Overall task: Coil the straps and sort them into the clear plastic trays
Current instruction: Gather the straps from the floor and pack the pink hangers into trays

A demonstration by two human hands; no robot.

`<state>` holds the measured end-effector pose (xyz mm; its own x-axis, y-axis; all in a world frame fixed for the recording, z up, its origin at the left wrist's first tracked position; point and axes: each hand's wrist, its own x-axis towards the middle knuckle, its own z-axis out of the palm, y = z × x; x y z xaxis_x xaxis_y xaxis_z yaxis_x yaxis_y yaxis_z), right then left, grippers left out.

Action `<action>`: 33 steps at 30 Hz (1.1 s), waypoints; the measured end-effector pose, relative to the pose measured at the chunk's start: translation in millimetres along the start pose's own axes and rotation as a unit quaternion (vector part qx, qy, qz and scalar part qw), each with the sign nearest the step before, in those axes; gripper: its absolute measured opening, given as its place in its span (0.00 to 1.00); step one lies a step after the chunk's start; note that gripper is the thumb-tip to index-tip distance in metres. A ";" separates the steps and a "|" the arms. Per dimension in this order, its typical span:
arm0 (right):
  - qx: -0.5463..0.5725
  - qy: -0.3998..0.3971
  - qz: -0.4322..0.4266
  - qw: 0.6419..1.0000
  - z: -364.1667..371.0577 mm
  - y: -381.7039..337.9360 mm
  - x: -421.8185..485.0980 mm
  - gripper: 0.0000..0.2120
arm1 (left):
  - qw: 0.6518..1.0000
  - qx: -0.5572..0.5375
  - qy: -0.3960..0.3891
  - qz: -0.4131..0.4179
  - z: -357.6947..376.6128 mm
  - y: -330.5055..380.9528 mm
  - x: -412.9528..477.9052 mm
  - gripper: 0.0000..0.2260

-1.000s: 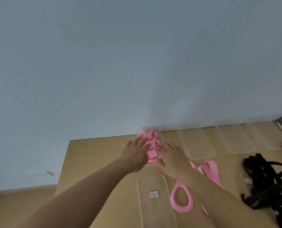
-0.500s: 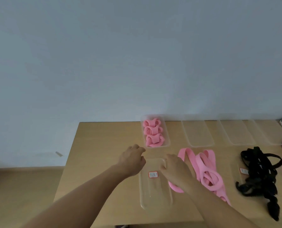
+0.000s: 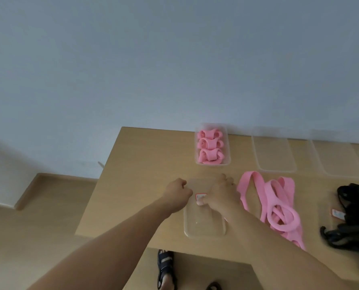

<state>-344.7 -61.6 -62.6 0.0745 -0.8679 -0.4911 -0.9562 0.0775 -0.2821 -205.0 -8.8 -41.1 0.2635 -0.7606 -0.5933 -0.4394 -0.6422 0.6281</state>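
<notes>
A clear plastic tray point(image 3: 203, 227) with a red-edged label lies near the table's front edge. My left hand point(image 3: 177, 192) is curled at its left rim. My right hand point(image 3: 221, 195) lies over its far right part, thumb by the label, fingers over the right rim. Behind it a second tray point(image 3: 228, 143) holds three coiled pink straps point(image 3: 208, 144). Loose pink straps point(image 3: 279, 201) lie in a heap just right of my right hand. A tangle of black straps point(image 3: 354, 214) sits at the far right.
Two bare clear trays point(image 3: 273, 153) point(image 3: 339, 160) stand along the wall side of the wooden table point(image 3: 143, 164). A labelled clear piece point(image 3: 337, 214) lies partly under the black straps. My sandalled foot point(image 3: 166, 268) shows below the table's front edge.
Both hands have drawn back from the filled tray of pink coils to the labelled tray near the front edge and now sit on its two sides. The view has tilted downwards.
</notes>
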 end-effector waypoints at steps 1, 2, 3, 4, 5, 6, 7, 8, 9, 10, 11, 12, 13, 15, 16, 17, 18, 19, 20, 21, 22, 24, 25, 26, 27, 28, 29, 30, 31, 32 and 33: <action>0.011 0.003 0.008 1.000 1.1 1.5 0.6 0.47 | 1.000 -0.015 -0.002 -0.006 0.5 -0.9 -1.0 0.23; 0.019 0.009 0.016 1.000 1.6 3.6 1.2 0.48 | 0.999 -0.035 -0.005 -0.012 0.8 -2.2 -1.6 0.23; 0.030 0.019 0.021 0.999 2.2 5.4 2.5 0.47 | 0.998 -0.057 -0.007 -0.023 0.3 -3.0 -2.4 0.24; 0.051 0.036 0.021 0.998 2.8 6.8 3.9 0.45 | 0.996 -0.081 -0.008 -0.034 -0.5 -4.1 -2.1 0.25; 0.092 0.055 0.016 0.994 3.7 8.2 5.8 0.39 | 0.994 -0.102 -0.007 -0.044 -2.1 -4.7 -2.3 0.25; 0.159 0.071 0.008 0.985 4.1 8.9 6.9 0.30 | 0.992 -0.120 -0.006 -0.049 -3.7 -5.3 -2.2 0.24; 0.240 0.077 0.002 0.968 3.8 8.8 6.8 0.22 | 0.990 -0.134 -0.010 -0.050 -5.4 -5.1 -2.6 0.20; 0.319 0.072 0.000 0.945 2.4 7.5 5.7 0.16 | 0.989 -0.139 -0.017 -0.044 -7.8 -4.9 -2.9 0.14; 0.390 0.064 0.003 0.919 -0.2 5.5 3.9 0.12 | 0.989 -0.138 -0.024 -0.038 -11.2 -3.7 -3.1 0.08; 0.448 0.062 0.005 0.892 -3.8 3.8 2.7 0.11 | 0.989 -0.139 -0.028 -0.031 -14.7 -2.8 -2.5 0.03; 0.490 0.066 0.002 0.869 -8.2 1.1 1.7 0.11 | 0.989 -0.143 -0.033 -0.026 -18.5 -1.4 -1.7 0.05; 0.518 0.072 -0.006 0.852 -13.9 -1.6 0.8 0.11 | 0.988 -0.151 -0.037 -0.022 -23.0 0.9 -1.3 0.06; 0.539 0.075 -0.016 0.839 -19.9 -5.1 0.2 0.11 | 0.986 -0.161 -0.041 -0.012 -28.1 5.2 -1.4 0.07; 0.556 0.079 -0.033 0.827 -32.2 -11.5 0.9 0.08 | 0.982 -0.183 -0.041 0.024 -41.2 15.5 -0.7 0.06; 0.552 0.085 -0.041 0.829 -38.2 -14.0 2.0 0.07 | 0.979 -0.196 -0.037 0.044 -48.7 21.5 0.8 0.06; 0.544 0.093 -0.048 0.832 -44.6 -16.5 2.9 0.05 | 0.976 -0.209 -0.028 0.062 -56.3 28.0 3.7 0.06; 0.533 0.102 -0.051 0.838 -51.1 -19.1 4.2 0.05 | 0.971 -0.223 -0.014 0.078 -63.6 34.7 7.6 0.07; 0.513 0.114 -0.054 0.849 -57.4 -21.4 5.7 0.05 | 0.968 -0.236 0.000 0.089 -70.2 41.5 11.8 0.08; 0.485 0.128 -0.058 0.863 -63.4 -24.1 7.5 0.06 | 0.964 -0.247 0.010 0.098 -76.9 48.8 15.4 0.09; 0.451 0.143 -0.062 0.879 -69.4 -27.2 9.3 0.07 | 0.963 -0.249 0.012 0.106 -82.6 56.3 19.0 0.10; 0.414 0.158 -0.062 0.894 -75.4 -30.2 11.6 0.07 | 0.963 -0.242 0.008 0.118 -87.0 63.0 22.9 0.11; 0.361 0.181 -0.057 0.913 -87.5 -36.5 15.0 0.08 | 0.969 -0.197 -0.003 0.148 -92.4 73.7 30.6 0.14; 0.341 0.190 -0.053 0.919 -93.9 -38.8 16.4 0.09 | 0.973 -0.163 -0.002 0.165 -94.0 78.1 34.4 0.15; 0.320 0.200 -0.048 0.925 -99.8 -39.6 17.4 0.10 | 0.976 -0.121 0.002 0.182 -95.1 81.6 38.3 0.16; 0.302 0.211 -0.043 0.929 -105.2 -39.4 18.1 0.10 | 0.977 -0.075 0.008 0.198 -95.5 84.7 42.4 0.16; 0.285 0.222 -0.039 0.932 -109.7 -38.3 18.9 0.10 | 0.977 -0.030 0.012 0.211 -95.3 87.1 46.6 0.17; 0.268 0.232 -0.036 0.934 -113.2 -36.7 20.1 0.09 | 0.976 0.009 0.011 0.218 -94.0 89.2 50.8 0.16; 0.252 0.238 -0.032 0.937 -116.1 -35.0 21.7 0.10 | 0.976 0.032 0.004 0.214 -91.6 91.1 55.2 0.15; 0.241 0.241 -0.025 0.940 -118.5 -33.3 24.9 0.11 | 0.978 0.042 -0.006 0.205 -88.3 93.3 60.2 0.15; 0.232 0.241 -0.019 0.942 -119.8 -32.4 27.5 0.12 | 0.980 0.047 -0.012 0.194 -85.3 94.4 64.3 0.15; 0.223 0.239 -0.014 0.945 -120.6 -31.6 31.4 0.13 | 0.982 0.052 -0.016 0.183 -82.4 96.6 69.7 0.15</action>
<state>-346.3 -150.4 30.3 -0.1399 -0.9869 -0.0799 -0.7336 0.1575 -0.6611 -158.2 -131.7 19.6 0.0452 -0.9342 -0.3540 -0.5847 -0.3120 0.7488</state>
